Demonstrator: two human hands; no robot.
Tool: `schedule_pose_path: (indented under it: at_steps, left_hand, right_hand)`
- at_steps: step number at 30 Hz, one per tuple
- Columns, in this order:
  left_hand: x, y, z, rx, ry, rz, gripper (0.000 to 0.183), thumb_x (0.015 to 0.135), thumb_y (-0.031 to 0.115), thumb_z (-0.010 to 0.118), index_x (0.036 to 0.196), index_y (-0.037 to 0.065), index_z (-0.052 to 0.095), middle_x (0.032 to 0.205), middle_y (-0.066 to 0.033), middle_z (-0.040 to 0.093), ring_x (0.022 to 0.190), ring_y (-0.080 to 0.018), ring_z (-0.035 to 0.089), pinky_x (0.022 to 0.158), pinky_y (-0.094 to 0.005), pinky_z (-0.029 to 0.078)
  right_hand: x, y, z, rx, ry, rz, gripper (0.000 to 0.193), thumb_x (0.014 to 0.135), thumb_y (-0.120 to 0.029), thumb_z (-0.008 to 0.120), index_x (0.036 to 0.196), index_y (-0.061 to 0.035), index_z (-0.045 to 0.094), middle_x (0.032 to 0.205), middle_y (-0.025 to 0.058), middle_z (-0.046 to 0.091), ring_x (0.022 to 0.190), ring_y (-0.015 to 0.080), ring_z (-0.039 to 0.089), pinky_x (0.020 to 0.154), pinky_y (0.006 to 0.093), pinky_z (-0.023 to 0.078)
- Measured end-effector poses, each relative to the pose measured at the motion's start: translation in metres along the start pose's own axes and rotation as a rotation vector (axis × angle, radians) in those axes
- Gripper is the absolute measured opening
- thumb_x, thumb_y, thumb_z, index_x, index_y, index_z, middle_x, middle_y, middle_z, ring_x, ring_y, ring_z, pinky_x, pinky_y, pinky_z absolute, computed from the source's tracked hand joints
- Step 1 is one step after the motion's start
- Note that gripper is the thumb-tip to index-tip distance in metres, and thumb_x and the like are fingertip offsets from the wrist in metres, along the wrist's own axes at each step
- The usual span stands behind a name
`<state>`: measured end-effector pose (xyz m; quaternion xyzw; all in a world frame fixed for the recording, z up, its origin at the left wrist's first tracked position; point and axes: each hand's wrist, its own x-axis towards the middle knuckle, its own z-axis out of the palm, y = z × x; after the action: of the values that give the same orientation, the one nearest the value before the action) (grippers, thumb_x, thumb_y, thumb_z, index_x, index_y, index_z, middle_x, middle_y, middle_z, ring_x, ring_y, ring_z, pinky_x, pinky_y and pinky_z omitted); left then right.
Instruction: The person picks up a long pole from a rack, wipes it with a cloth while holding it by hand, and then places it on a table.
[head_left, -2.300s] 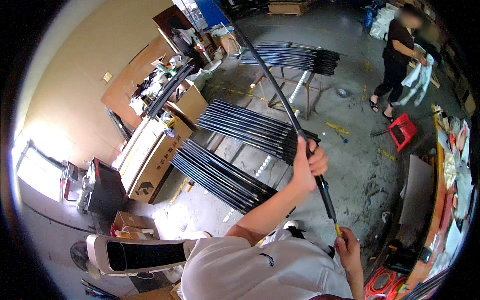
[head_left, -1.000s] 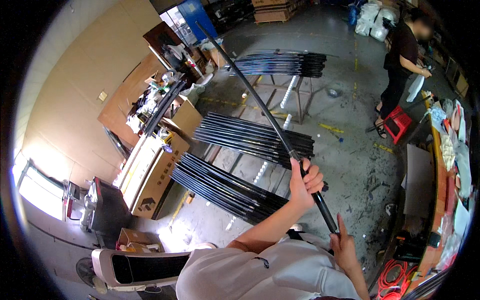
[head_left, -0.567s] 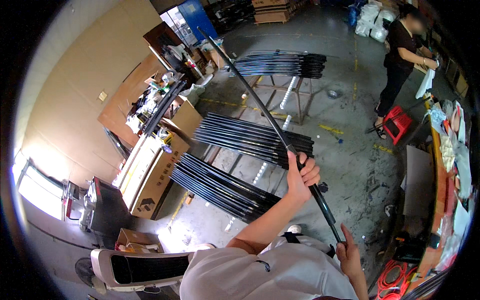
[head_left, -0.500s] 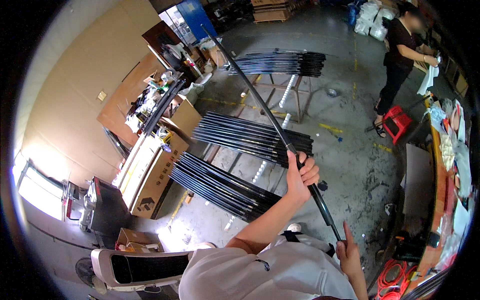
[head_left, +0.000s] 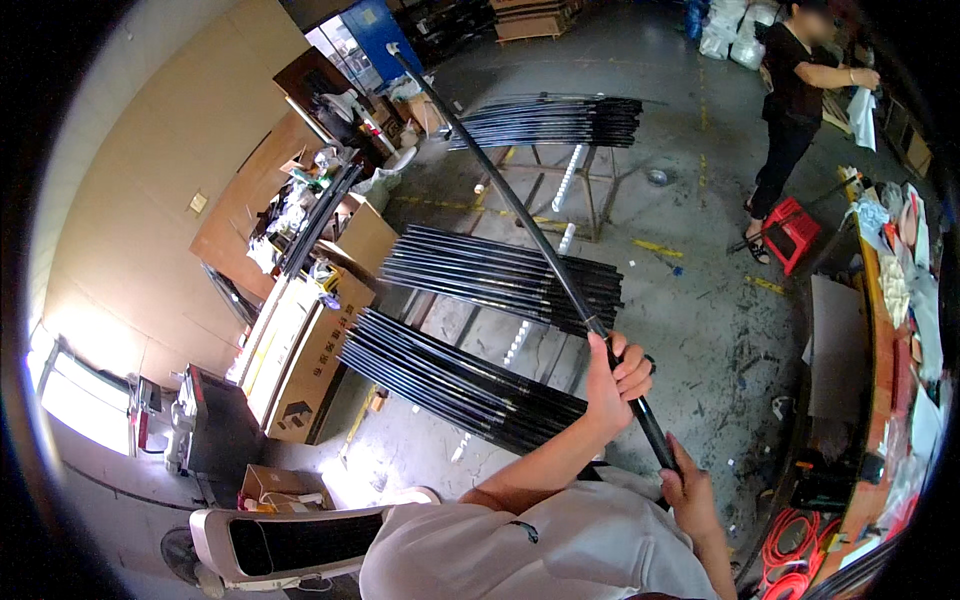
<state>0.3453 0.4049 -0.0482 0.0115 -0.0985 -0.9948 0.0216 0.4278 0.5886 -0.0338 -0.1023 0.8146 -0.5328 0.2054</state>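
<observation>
3 pole bundles, 1 stool beyond — left fingers wrap a pole, right fingers pinch its end.

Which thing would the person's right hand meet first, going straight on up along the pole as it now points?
Most likely the left hand, wrapped around the same black pole farther up from the right hand. Nothing else shows between them along it, though one view leaves depth unclear.
</observation>
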Motion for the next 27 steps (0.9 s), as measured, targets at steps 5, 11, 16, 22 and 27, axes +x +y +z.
schedule_pose_path:
  at_steps: [5,11,16,22,27]
  left_hand:
    - [-0.005,-0.020,-0.009,0.211,-0.077,-0.076,0.037,0.089,0.050,0.040,0.083,0.014,0.039,0.066,-0.0004,0.038,0.058,-0.0122,0.037,0.056,-0.0283,0.034]
    - [0.036,0.021,-0.026,0.487,-0.088,-0.071,0.064,0.082,0.062,0.040,0.119,0.010,0.044,0.118,-0.0143,0.049,0.100,-0.0288,0.051,0.091,-0.0444,0.041]
    - [0.118,0.130,0.023,0.327,-0.038,0.209,0.048,0.089,0.053,0.038,0.110,0.010,0.042,0.108,-0.0129,0.054,0.088,-0.0257,0.052,0.083,-0.0395,0.045]
    - [0.204,0.244,0.059,0.508,-0.033,0.405,0.055,0.090,0.052,0.039,0.109,0.001,0.040,0.101,-0.0141,0.054,0.076,-0.0203,0.051,0.071,-0.0346,0.046]
    - [0.265,0.319,0.091,0.425,-0.086,0.353,0.038,0.090,0.041,0.048,0.102,0.005,0.045,0.093,-0.0166,0.058,0.063,-0.0172,0.051,0.055,-0.0280,0.047]
  right_hand:
    - [-0.001,0.037,-0.011,-0.126,0.176,-0.020,0.021,0.083,-0.017,0.059,0.096,-0.0015,0.055,0.053,0.0080,0.046,0.044,0.0163,0.044,0.045,0.0301,0.037]
    - [-0.035,0.085,-0.023,-0.367,0.347,0.129,0.033,0.073,-0.027,0.067,0.068,-0.0007,0.049,0.051,0.0115,0.046,0.042,0.0237,0.042,0.044,0.0337,0.035]
    - [-0.087,0.190,-0.025,-0.569,0.439,0.143,0.029,0.067,-0.021,0.065,0.059,0.0019,0.048,0.051,0.0180,0.048,0.044,0.0292,0.048,0.044,0.0395,0.036]
    - [-0.190,0.326,-0.015,-0.664,0.363,0.335,0.027,0.070,-0.028,0.060,0.075,-0.0028,0.050,0.057,0.0191,0.053,0.049,0.0313,0.053,0.047,0.0436,0.039]
    - [-0.263,0.364,0.019,-0.962,0.346,0.427,0.035,0.087,-0.035,0.046,0.078,-0.0058,0.062,0.071,0.0121,0.062,0.063,0.0259,0.059,0.059,0.0396,0.050]
